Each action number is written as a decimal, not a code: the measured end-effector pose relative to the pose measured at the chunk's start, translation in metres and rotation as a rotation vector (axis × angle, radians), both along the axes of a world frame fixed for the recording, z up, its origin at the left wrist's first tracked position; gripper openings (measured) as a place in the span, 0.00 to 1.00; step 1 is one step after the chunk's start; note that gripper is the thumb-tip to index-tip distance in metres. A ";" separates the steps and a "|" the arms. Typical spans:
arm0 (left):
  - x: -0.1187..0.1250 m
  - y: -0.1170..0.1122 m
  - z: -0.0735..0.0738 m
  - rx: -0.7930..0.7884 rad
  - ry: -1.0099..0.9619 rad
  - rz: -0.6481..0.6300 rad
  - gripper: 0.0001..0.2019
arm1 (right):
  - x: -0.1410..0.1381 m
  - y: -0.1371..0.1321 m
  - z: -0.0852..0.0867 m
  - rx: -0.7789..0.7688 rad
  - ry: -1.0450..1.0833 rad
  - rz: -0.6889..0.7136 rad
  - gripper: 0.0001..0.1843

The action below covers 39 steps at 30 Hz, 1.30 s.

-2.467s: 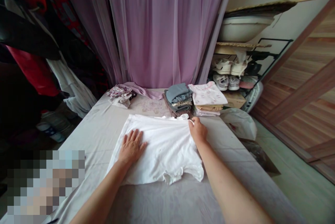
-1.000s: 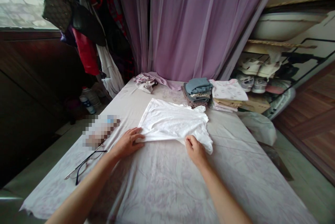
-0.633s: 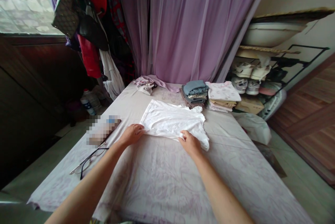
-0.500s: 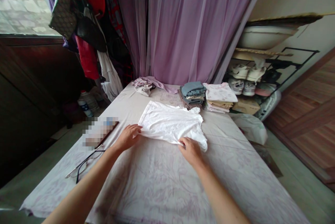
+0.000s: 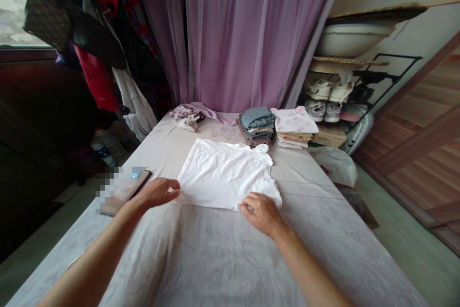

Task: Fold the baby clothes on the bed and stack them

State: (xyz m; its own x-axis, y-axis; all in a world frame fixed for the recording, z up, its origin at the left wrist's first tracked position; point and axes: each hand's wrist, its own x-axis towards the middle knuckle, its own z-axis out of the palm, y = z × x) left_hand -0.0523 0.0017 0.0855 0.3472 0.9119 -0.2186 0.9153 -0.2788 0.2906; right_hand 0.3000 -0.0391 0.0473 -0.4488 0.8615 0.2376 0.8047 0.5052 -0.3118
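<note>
Small room, sheer lilac curtain (image 5: 244, 34) across the back, a wide bed (image 5: 230, 264) under a pale lilac patterned sheet filling the lower frame. White T-shirt (image 5: 223, 175) lies spread flat-ish on the sheet, roughly mid-bed, sleeves and hem uneven, just in front of the folded piles. Left hand (image 5: 158, 193) sits at the shirt's left edge, fingers loosely curled and close together, tips at or just beside the cloth; can't tell if it has any hold. Right hand (image 5: 260, 213) is on the lower right hem, fingers together and lying over the cloth, a small fold bunched by them; can't tell if it's pinched or only pressed. Hands well apart, shirt between them. Beyond the shirt: crumpled patterned garment (image 5: 186, 118) with a lilac cloth (image 5: 215, 118) trailing from it, grey-blue folded stack (image 5: 254, 127), pale pink folded stack (image 5: 293, 130) beside that. Flat brown case (image 5: 125, 192) near the left hand, partly pixelated. White plastic bag (image 5: 334, 165) at the bed's right side. Shoes (image 5: 323, 101) on a black rack (image 5: 391, 70) at right, white basin (image 5: 350, 39) above them. Hanging clothes (image 5: 95, 82) and a patterned handbag (image 5: 46, 10) at upper left, wood-look door (image 5: 417, 120) at right
</note>
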 end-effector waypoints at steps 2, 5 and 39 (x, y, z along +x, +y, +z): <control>0.004 0.019 0.005 0.010 0.059 0.122 0.16 | 0.003 0.012 0.005 0.045 -0.008 -0.082 0.16; 0.014 0.054 0.001 0.137 0.123 0.309 0.17 | 0.013 0.032 0.005 0.082 -0.030 -0.222 0.13; 0.149 0.104 -0.071 0.267 0.038 -0.086 0.26 | 0.044 0.041 -0.054 0.274 -0.038 -0.329 0.17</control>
